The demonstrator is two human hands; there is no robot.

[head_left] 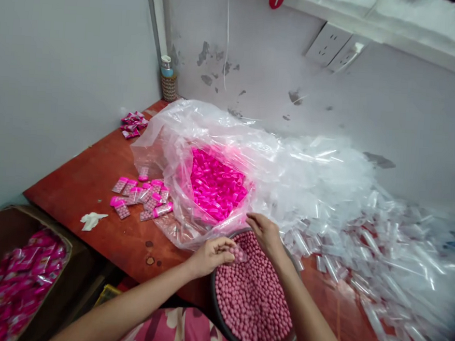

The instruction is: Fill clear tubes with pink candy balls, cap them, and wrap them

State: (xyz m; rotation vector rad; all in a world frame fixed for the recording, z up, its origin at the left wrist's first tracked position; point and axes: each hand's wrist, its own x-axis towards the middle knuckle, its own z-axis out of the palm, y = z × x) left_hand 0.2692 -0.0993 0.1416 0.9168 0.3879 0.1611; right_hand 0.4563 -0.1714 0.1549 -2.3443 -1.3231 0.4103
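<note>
My left hand (211, 256) is closed around a small clear plastic container (239, 254) with pink beads in it, over the left edge of a dark bowl. Round pink beads (252, 291) fill this bowl (214, 297). My right hand (264, 234) hovers at the bowl's far edge, fingers bent and slightly apart, with nothing visible in them. It is near a clear plastic bag (182, 146) lying open, which holds many bright pink caps (216, 188).
Pink-capped bead containers (151, 196) lie left of the bag. Clear empty containers (370, 253) heap up at the right. A carton (66, 242) of pink packets stands lower left. More pink packets (133, 124) and a bottle (166, 67) sit in the back corner of the red table (90, 181).
</note>
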